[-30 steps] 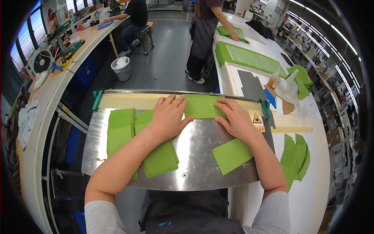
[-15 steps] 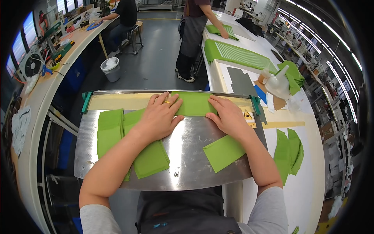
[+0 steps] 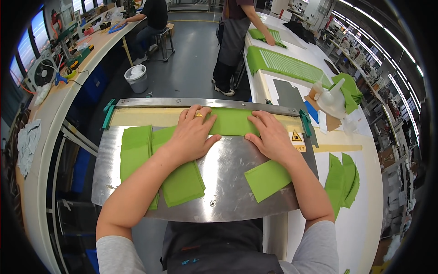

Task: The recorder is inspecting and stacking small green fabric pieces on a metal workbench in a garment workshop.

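Note:
A flat green fabric piece [image 3: 232, 122] lies at the far edge of the metal work plate [image 3: 228, 187], its far edge at a metal bar [image 3: 159, 103] with screws. My left hand [image 3: 189, 137] presses on its left end, fingers stretched out. At its right end rests my right hand [image 3: 270, 137], also flat with fingers extended. Partly under my left forearm are a stack of green fabric pieces [image 3: 135, 144] and a second green stack [image 3: 183, 188]. Beside my right forearm sits a single folded green piece [image 3: 267, 180].
Green brackets [image 3: 108, 114] flank the bar, with a warning label [image 3: 297, 137] at right. More green pieces [image 3: 340, 180] lie on the white table to the right. Beyond, a co-worker [image 3: 232, 41] handles green fabric. A bucket [image 3: 136, 80] stands on the floor.
The metal bar along the far edge now shows its broad face, having swung up into view. The view has shifted slightly; my hands keep their place on the fabric.

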The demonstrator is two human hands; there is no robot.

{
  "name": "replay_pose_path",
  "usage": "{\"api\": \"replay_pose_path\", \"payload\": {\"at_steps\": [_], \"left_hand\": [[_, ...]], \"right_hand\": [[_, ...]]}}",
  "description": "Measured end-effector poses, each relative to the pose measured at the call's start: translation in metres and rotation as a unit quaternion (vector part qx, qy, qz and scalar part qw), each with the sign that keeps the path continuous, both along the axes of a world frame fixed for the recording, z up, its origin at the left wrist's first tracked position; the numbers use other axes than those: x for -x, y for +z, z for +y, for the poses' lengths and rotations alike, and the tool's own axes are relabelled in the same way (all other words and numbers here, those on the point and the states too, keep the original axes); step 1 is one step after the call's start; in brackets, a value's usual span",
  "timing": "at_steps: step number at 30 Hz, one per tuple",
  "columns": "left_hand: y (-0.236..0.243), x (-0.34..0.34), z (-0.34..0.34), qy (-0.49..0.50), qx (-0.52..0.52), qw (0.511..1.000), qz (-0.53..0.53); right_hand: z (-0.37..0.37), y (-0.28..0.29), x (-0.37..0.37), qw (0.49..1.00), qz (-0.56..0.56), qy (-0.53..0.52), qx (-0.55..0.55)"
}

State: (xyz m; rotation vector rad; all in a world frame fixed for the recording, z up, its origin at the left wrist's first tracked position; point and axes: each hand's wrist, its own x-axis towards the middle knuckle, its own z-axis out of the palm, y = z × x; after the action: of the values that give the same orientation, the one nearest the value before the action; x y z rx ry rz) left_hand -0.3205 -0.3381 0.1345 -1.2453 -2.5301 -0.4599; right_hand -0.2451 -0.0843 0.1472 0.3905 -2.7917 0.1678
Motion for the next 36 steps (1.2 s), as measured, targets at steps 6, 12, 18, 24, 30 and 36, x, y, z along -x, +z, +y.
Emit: {"api": "replay_pose_path", "payload": {"at_steps": [6, 12, 18, 24, 30, 36], "left_hand": [[0.009, -0.001, -0.003, -0.015, 0.001, 1.000, -0.026], [0.054, 0.004, -0.022, 0.067, -0.028, 0.993, -0.090], [0.102, -0.015, -0.032, 0.129, 0.217, 0.933, -0.258], [0.083, -0.009, -0.023, 0.096, 0.289, 0.916, -0.261], [0.091, -0.005, -0.030, 0.052, 0.296, 0.896, -0.328], [0.048, 0.000, -0.047, 0.047, 0.054, 0.883, -0.464]], "right_hand": [[-0.009, 0.008, 0.000, 0.997, 0.056, 0.045, 0.005], [-0.007, 0.015, 0.013, 0.988, 0.018, 0.126, 0.087], [0.022, 0.095, -0.060, 0.984, -0.060, 0.062, 0.155], [0.026, 0.063, -0.131, 0.986, -0.150, 0.027, 0.064], [-0.030, 0.063, -0.091, 0.974, -0.050, 0.178, 0.130], [-0.086, 0.024, -0.041, 0.943, -0.004, 0.306, 0.134]]}}
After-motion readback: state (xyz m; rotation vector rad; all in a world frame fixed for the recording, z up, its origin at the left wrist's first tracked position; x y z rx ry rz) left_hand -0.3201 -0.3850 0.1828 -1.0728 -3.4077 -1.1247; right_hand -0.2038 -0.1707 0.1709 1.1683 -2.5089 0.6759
